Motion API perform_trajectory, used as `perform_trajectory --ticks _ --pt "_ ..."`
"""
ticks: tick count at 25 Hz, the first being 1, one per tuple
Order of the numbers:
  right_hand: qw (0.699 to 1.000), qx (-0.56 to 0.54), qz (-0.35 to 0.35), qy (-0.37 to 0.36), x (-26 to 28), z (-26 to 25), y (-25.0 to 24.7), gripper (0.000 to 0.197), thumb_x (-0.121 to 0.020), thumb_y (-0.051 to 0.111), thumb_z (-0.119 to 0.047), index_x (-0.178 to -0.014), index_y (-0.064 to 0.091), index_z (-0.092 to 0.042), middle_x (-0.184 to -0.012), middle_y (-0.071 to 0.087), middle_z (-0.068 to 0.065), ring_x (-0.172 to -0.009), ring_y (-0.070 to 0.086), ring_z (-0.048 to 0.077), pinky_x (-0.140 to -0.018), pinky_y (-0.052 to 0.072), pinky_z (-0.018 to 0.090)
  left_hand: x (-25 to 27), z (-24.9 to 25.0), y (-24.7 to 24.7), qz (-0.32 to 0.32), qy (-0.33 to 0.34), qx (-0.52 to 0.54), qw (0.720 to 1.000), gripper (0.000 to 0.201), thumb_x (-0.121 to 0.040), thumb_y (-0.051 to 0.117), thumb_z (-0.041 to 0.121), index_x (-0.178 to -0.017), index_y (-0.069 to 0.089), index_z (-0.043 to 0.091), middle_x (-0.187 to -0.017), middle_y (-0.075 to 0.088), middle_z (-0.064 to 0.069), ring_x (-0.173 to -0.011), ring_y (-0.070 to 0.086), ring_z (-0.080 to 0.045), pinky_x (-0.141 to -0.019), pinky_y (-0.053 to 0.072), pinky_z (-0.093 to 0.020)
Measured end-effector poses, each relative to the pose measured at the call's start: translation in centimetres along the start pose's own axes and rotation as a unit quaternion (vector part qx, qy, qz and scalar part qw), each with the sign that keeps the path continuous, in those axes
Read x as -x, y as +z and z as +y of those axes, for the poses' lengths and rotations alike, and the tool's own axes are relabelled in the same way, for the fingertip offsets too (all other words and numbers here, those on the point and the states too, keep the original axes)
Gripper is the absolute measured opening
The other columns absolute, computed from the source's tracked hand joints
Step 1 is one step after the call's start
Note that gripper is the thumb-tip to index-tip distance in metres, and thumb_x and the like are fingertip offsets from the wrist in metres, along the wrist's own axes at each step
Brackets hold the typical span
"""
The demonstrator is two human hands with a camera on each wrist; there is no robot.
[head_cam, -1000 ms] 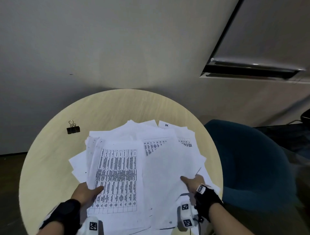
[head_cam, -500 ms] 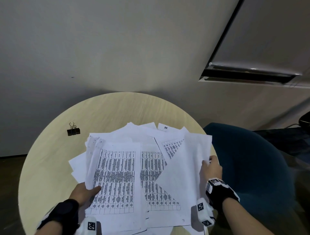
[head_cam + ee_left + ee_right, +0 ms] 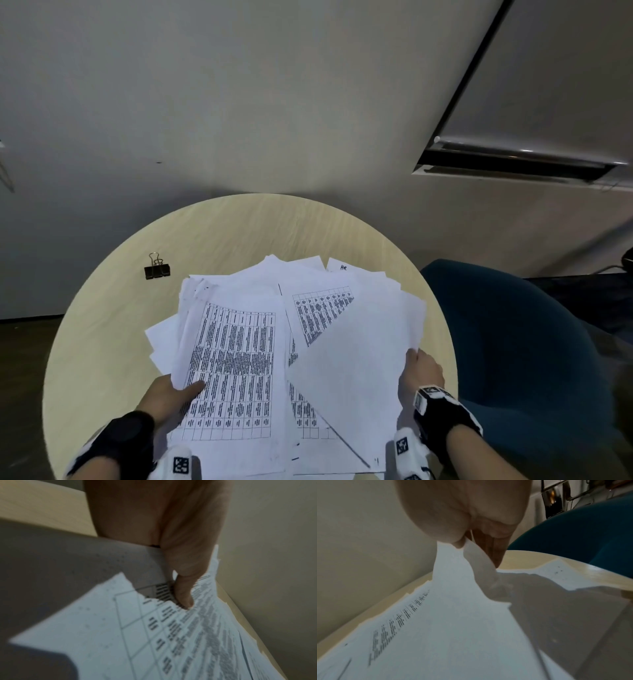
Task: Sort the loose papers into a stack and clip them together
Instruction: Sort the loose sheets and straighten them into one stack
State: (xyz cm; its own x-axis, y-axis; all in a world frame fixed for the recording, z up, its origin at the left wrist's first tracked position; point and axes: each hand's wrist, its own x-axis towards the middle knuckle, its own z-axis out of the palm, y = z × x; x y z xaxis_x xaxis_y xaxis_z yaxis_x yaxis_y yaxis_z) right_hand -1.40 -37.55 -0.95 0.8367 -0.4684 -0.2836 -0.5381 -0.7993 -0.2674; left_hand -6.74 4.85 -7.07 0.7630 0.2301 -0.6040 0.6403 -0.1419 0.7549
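Note:
A messy spread of white printed papers (image 3: pixel 260 308) covers the near half of the round table. My left hand (image 3: pixel 174 394) grips the left bundle of sheets (image 3: pixel 236 370), thumb on top over the printed table (image 3: pixel 183 596), fingers hidden beneath. My right hand (image 3: pixel 419 371) pinches the right edge of a blank-faced sheet (image 3: pixel 356 370) and holds it lifted and slanted over the pile; the right wrist view shows that sheet (image 3: pixel 471 563) caught between thumb and fingers. A black binder clip (image 3: pixel 157 269) lies alone on the table at the far left.
The pale wooden round table (image 3: pixel 113 329) stands against a grey wall. A dark teal chair (image 3: pixel 520 342) sits close at the right edge of the table. Bare tabletop shows at the left and behind the papers.
My right hand took a sheet at the lower right of the pile, lifted it and swung it out to the right, baring a printed page underneath. My left hand stayed gripping the left bundle.

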Motion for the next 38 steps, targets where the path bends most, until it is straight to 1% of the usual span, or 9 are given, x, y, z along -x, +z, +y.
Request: perform_trajectory --ticks 5,10,18,24,27,29,32,34,38 --pt "0.984 -0.137 0.056 -0.094 0.9 -5.1 -3.2 0.04 -0.095 0.042 -0.016 -0.054 0.04 -0.012 -0.066 0.05 0.022 -0.072 0.046 0.032 -0.066 0.035 0.035 0.9 0.8 1.0 0.024 0.025 0.148 0.988 0.006 -0.086 0.065 0.0 -0.092 0.063 0.0 -0.06 0.068 -0.003 -0.057 0.057 -0.022 -0.057 0.044 -0.026" --pt "0.947 -0.003 -0.16 -0.278 4.6 -14.1 -0.8 0.023 -0.086 0.049 -0.017 -0.069 0.057 -0.003 -0.084 0.064 0.029 -0.075 0.058 0.03 -0.063 0.039 0.031 1.0 0.8 2.3 0.058 0.074 0.056 0.994 0.025 -0.08 0.075 0.025 -0.092 0.067 0.005 -0.059 0.064 0.0 -0.055 0.052 -0.022 -0.061 0.042 -0.03" --pt "0.836 -0.255 -0.45 -0.183 11.3 -21.0 9.7 0.028 -0.094 0.044 -0.022 -0.073 0.059 -0.011 -0.062 0.061 0.008 -0.048 0.056 0.014 -0.044 0.039 0.023 2.4 3.5 4.1 0.042 0.101 0.096 0.989 0.031 -0.087 0.061 0.044 -0.078 0.063 0.015 -0.075 0.068 0.002 -0.078 0.057 -0.021 -0.071 0.043 -0.029" --pt "0.941 -0.222 -0.217 -0.134 4.6 -16.0 7.7 0.028 -0.093 0.048 -0.017 -0.116 0.063 -0.012 -0.105 0.068 0.008 -0.093 0.064 0.024 -0.076 0.044 0.025 0.3 0.4 3.5 0.045 -0.016 0.088 0.995 0.05 -0.079 0.071 0.033 -0.115 0.058 0.0 -0.107 0.067 -0.01 -0.091 0.062 -0.028 -0.089 0.046 -0.037" --pt "0.957 -0.152 -0.226 -0.098 2.7 -12.9 8.2 0.04 -0.09 0.052 -0.031 -0.126 0.056 -0.012 -0.121 0.062 0.006 -0.11 0.06 0.023 -0.096 0.046 0.028 0.4 1.6 3.4 0.05 -0.03 0.049 0.997 0.019 -0.091 0.046 0.015 -0.074 0.041 0.008 -0.067 0.043 -0.011 -0.064 0.034 -0.022 -0.067 0.027 -0.034" --pt "0.947 -0.141 -0.27 -0.101 2.3 -12.3 9.0 0.044 -0.084 0.055 -0.036 -0.113 0.061 -0.003 -0.103 0.065 0.01 -0.096 0.062 0.021 -0.097 0.049 0.037 -0.3 1.8 3.0 0.047 -0.032 0.023 0.998 0.024 -0.097 0.037 0.015 -0.075 0.043 0.008 -0.088 0.048 -0.016 -0.08 0.041 -0.025 -0.075 0.032 -0.036" --pt "0.927 -0.094 -0.335 -0.143 3.0 -13.3 9.4 0.045 -0.075 0.056 -0.051 -0.108 0.062 -0.02 -0.109 0.064 0.009 -0.091 0.062 0.019 -0.086 0.048 0.031 -0.3 2.2 2.2 0.033 -0.024 0.034 0.999 0.067 -0.094 0.047 0.046 -0.144 0.034 0.003 -0.147 0.039 -0.02 -0.135 0.038 -0.033 -0.108 0.029 -0.037" --pt "0.918 -0.037 -0.352 -0.178 3.9 -13.9 9.2 0.039 -0.071 0.059 -0.052 -0.095 0.068 -0.023 -0.096 0.07 0.008 -0.079 0.066 0.022 -0.079 0.057 0.037 -1.0 1.5 1.4 0.044 -0.016 0.073 0.996 0.093 -0.082 0.063 0.05 -0.149 0.021 0.002 -0.118 0.063 -0.024 -0.104 0.061 -0.038 -0.086 0.05 -0.039" --pt "0.92 -0.016 -0.353 -0.173 4.0 -14.3 7.8 0.034 -0.082 0.059 -0.044 -0.064 0.062 -0.015 -0.061 0.062 0.006 -0.06 0.062 0.027 -0.065 0.054 0.037 -0.4 2.6 -0.2 0.007 0.037 0.063 0.997 0.026 -0.093 0.056 0.005 -0.115 0.053 -0.007 -0.048 0.048 -0.005 -0.04 0.035 -0.016 -0.04 0.029 -0.018"
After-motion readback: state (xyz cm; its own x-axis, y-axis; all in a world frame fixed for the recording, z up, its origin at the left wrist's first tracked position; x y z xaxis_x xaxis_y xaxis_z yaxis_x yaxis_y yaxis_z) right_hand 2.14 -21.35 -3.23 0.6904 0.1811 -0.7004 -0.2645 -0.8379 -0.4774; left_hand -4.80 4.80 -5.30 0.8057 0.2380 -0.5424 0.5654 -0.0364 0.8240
